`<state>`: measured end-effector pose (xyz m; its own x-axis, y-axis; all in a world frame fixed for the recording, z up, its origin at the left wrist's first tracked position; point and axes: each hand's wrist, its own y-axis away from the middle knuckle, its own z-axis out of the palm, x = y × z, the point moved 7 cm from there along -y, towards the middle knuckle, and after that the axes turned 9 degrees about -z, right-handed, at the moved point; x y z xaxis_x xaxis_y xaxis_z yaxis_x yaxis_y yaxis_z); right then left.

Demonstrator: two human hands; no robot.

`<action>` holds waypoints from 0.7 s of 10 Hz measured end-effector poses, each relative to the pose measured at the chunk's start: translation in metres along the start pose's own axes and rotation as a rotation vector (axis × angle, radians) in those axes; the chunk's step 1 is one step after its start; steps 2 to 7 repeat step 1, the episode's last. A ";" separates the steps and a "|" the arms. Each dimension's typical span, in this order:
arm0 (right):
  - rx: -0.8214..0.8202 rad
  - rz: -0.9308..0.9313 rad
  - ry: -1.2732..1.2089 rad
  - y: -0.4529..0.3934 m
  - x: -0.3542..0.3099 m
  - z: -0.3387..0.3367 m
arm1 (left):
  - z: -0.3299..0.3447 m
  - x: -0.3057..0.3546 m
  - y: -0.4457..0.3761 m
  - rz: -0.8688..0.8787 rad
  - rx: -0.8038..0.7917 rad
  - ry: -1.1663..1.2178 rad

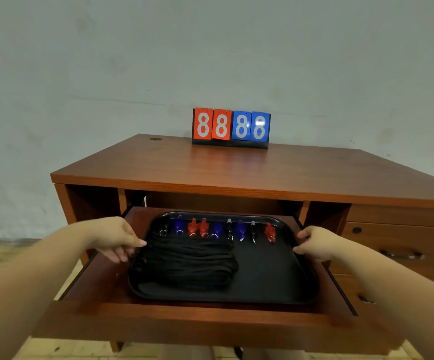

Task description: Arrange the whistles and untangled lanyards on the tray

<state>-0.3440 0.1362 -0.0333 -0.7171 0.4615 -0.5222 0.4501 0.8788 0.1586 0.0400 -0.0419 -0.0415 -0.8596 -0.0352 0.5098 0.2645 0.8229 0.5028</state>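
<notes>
A black tray [275, 276] lies in the pulled-out wooden drawer shelf [184, 323] of the desk. Along the tray's far edge runs a row of several whistles, blue [179, 224], red [192, 227] and black [229, 226], each with a metal ring. A pile of black lanyards [184, 263] covers the tray's left half. My left hand [114, 237] grips the tray's left rim, fingertips touching the lanyards. My right hand [314, 242] grips the right rim.
A flip scoreboard [231, 128] showing 8s in red and blue stands at the back of the desk top [210, 167]. Closed drawers with handles [403, 254] sit to the right. A pale wall is behind; wooden floor lies below.
</notes>
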 end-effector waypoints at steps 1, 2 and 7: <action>0.067 -0.103 0.073 -0.007 -0.021 -0.010 | -0.023 0.009 0.004 -0.109 0.010 -0.186; 0.067 -0.103 0.073 -0.007 -0.021 -0.010 | -0.023 0.009 0.004 -0.109 0.010 -0.186; 0.067 -0.103 0.073 -0.007 -0.021 -0.010 | -0.023 0.009 0.004 -0.109 0.010 -0.186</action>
